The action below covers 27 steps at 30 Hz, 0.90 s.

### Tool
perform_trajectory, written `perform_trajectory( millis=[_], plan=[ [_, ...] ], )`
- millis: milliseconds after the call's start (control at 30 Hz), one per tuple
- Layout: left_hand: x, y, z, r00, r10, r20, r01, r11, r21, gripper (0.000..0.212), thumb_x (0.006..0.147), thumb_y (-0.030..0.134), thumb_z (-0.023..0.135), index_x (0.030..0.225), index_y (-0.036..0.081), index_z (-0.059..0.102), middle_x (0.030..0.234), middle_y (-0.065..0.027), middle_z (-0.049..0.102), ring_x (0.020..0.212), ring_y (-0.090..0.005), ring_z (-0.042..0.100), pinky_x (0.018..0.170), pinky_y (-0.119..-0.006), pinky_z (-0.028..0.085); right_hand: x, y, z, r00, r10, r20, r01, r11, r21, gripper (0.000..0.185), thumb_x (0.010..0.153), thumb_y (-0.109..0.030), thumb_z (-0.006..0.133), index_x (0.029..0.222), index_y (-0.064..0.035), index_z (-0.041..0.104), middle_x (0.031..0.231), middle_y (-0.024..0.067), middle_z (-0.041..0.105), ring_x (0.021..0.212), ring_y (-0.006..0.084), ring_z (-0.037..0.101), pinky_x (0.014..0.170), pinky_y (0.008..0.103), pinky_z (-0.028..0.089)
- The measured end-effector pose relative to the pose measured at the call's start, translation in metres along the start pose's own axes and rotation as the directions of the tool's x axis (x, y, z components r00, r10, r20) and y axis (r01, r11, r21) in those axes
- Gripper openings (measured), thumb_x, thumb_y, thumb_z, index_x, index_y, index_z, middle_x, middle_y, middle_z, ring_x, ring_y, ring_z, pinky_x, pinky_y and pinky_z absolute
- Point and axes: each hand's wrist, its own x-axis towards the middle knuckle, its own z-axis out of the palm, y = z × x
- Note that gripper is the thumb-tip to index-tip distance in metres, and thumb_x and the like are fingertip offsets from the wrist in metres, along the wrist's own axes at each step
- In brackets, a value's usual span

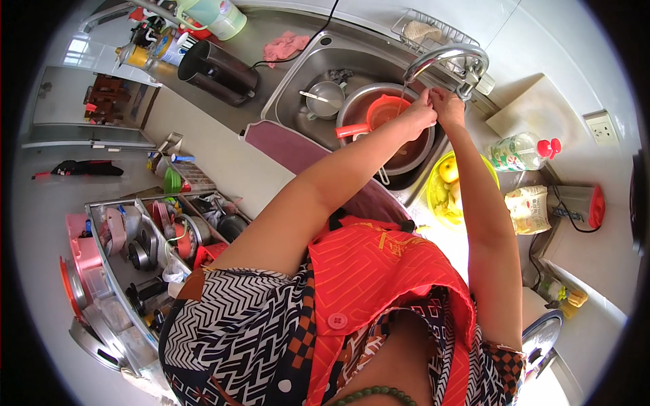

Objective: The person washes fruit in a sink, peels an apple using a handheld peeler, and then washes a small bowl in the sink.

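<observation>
My left hand (420, 116) and my right hand (448, 105) meet fingertip to fingertip just in front of the chrome tap (447, 53), over the far edge of a metal basin (350, 104). Whether something small is pinched between the fingers cannot be made out. A thin stream of water falls from the spout into a red plastic scoop (385, 110), whose handle (353, 130) points left. The scoop sits within the basin, which stands in the stainless steel sink (284, 99). Left of the basin is a small metal pot (322, 96) with a white-handled spoon (317, 97) across it.
Below my right forearm stands a yellow-green bowl (434, 193) of fruit and peelings. Bottles with red caps (518, 151) lie to its right. A purple mat (284, 142) covers the sink's front edge. A dark kettle-like appliance (218, 71) and pink cloth (285, 46) rest on the counter's left.
</observation>
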Motion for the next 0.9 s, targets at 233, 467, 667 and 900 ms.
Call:
perform_trajectory(
  millis=[233,467,667,900],
  plan=[
    [0.0,0.005,0.006,1.0,-0.016,-0.025,0.015,0.999,-0.035,0.086,0.068,-0.016,0.041,0.143,0.017,0.015,0.127,-0.0021,0.044,0.114,-0.017,0.045,0.086,-0.029,0.042,0.006,0.006,0.005,0.997,0.074,0.022,-0.075,0.995,0.069,0.03,0.082,-0.035,0.057,0.099,-0.0116,0.067,0.086,0.0128,0.067,0.081,0.0294,0.065,0.074,0.0364,0.05],
    [-0.002,0.005,0.018,0.994,-0.044,-0.098,0.031,0.991,-0.132,0.09,0.065,-0.016,0.041,0.144,0.015,0.01,0.125,-0.0062,0.045,0.105,-0.0188,0.049,0.081,-0.03,0.044,0.013,0.013,0.01,0.995,0.099,-0.009,-0.099,0.995,0.012,0.033,0.078,-0.038,0.06,0.098,-0.011,0.066,0.086,0.013,0.068,0.081,0.0291,0.066,0.075,0.0369,0.051],
    [-0.001,0.002,0.012,0.996,0.007,-0.09,-0.02,0.988,-0.153,0.072,0.065,-0.015,0.041,0.131,0.011,0.033,0.123,-0.0064,0.047,0.111,-0.0218,0.049,0.09,-0.035,0.046,0.009,0.003,0.01,0.99,0.137,0.016,-0.138,0.983,0.12,0.027,0.08,-0.029,0.055,0.096,-0.0095,0.065,0.089,0.0199,0.065,0.086,0.0364,0.062,0.081,0.043,0.049],
    [-0.004,0.004,0.017,0.998,-0.025,-0.055,0.021,0.996,-0.084,0.073,0.071,-0.012,0.041,0.138,0.013,0.026,0.128,-0.0059,0.044,0.114,-0.0203,0.048,0.091,-0.034,0.045,0.009,0.007,0.011,0.981,0.181,-0.066,-0.173,0.979,0.103,0.025,0.077,-0.026,0.056,0.092,-0.0083,0.066,0.085,0.0172,0.066,0.083,0.0343,0.064,0.077,0.04,0.05]
  ],
)
